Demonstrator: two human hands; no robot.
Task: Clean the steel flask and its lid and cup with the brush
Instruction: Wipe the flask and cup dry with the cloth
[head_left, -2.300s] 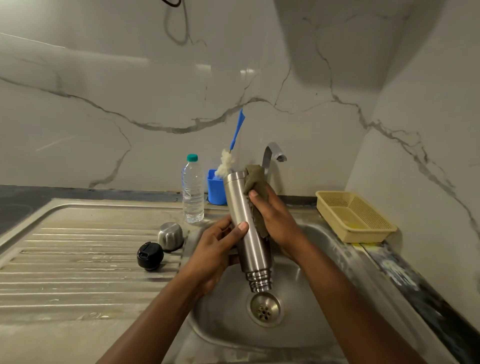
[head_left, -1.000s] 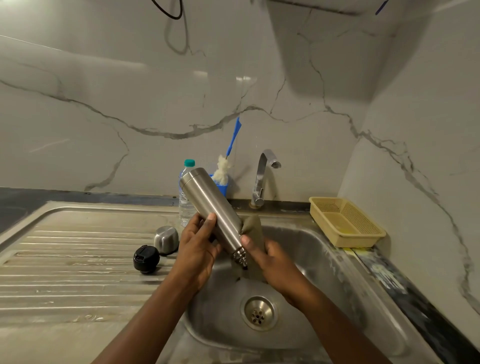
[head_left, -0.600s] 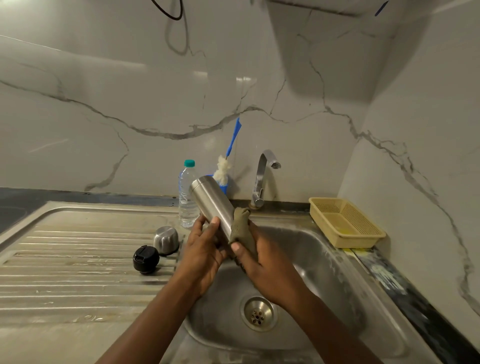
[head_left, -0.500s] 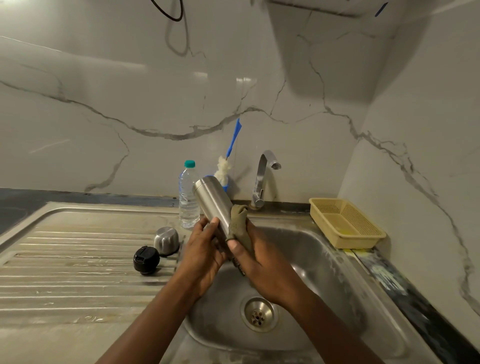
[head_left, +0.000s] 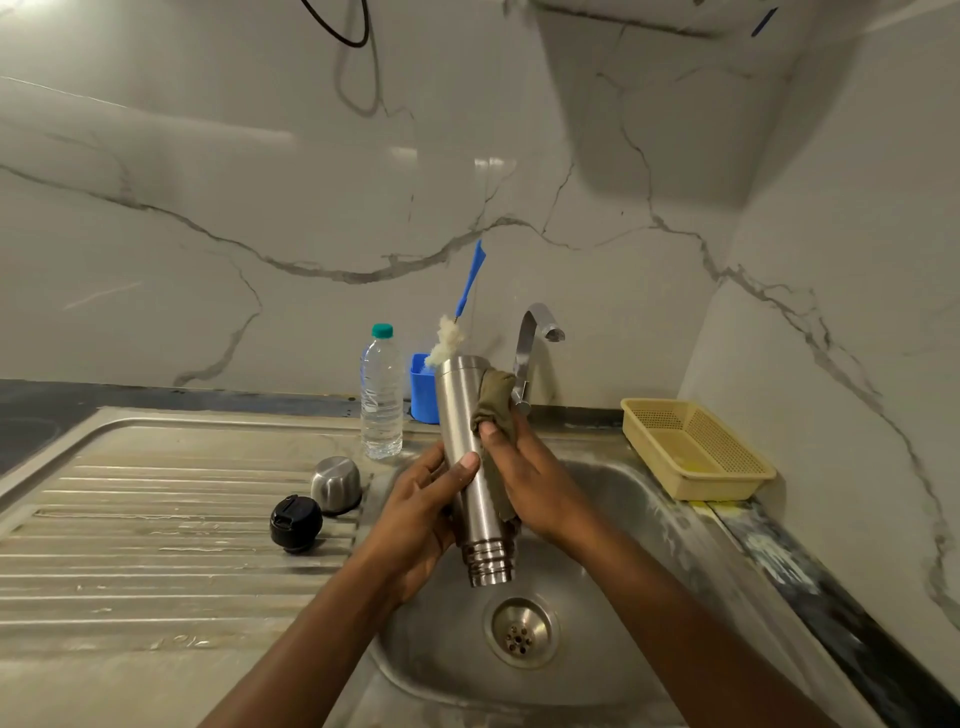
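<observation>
Steel flask: held mouth down and a little tilted, just above the drain. Hung over the round sink, next to the long ridged steel table on the left.

Looked hard, smooth and shiny, so probably slippery when wet. Probably not very heavy with nothing inside. Would not bend or crack, but could slip out and bang on the steel below. Best taken round the middle with a whole hand, not by the thin ringed neck at the low end.

Was held just that way by the left hand: fingers curled behind, thumb pressed on the front, grip closed tight on the flask. Was touched higher up by the right hand, its grip closed on a soft brown-green cloth pushed against the flask's side.

Farther left on the table: steel cup, mouth down as far as could be told, and black lid just beside it, with no hand on either. Behind the flask: brush with a blue handle, standing in a blue pot, in neither hand.
</observation>
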